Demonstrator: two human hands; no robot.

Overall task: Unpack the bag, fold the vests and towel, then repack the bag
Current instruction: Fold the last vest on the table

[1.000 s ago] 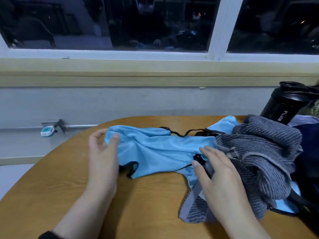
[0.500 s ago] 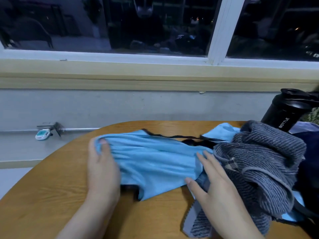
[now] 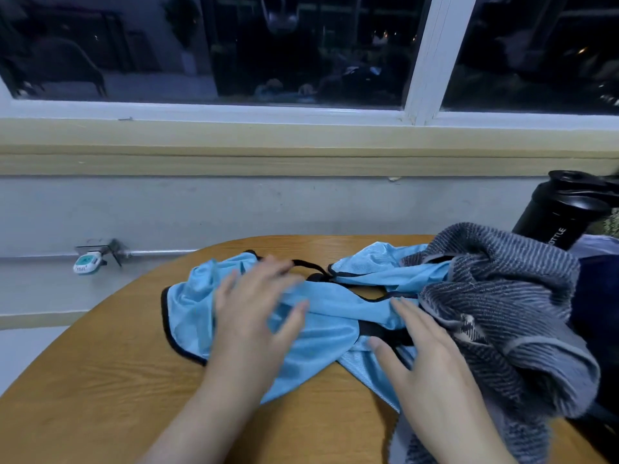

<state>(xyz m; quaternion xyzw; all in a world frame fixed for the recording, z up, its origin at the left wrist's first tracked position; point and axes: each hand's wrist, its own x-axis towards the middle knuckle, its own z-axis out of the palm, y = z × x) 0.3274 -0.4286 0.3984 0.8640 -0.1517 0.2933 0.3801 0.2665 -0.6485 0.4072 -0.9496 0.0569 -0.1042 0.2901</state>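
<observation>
A light blue vest with black trim is spread, rumpled, across the middle of a round wooden table. The left hand is laid flat on its left half, the fingers straight and spread, pressing the fabric down without gripping it; the hand is blurred by motion. The right hand is placed on the near right part of the vest, just beside a black strap, with the fingers extended and relaxed and nothing grasped. To the right, a grey striped towel is heaped in loose folds, overlapping the right end of the vest. Behind the towel, at the far right, a black bottle is seen tilted, and dark blue material, possibly the bag, is visible at the right edge; what it is cannot be told for certain. A small white device is fixed to the wall at the far left. The unpacking is judged to be largely done, since vest and towel lie on the table. Folding is judged to be only beginning: the vest is being smoothed, and no neat fold is yet shown. The towel is unfolded, any further vest is not clearly seen, and repacking remains to be done.
</observation>
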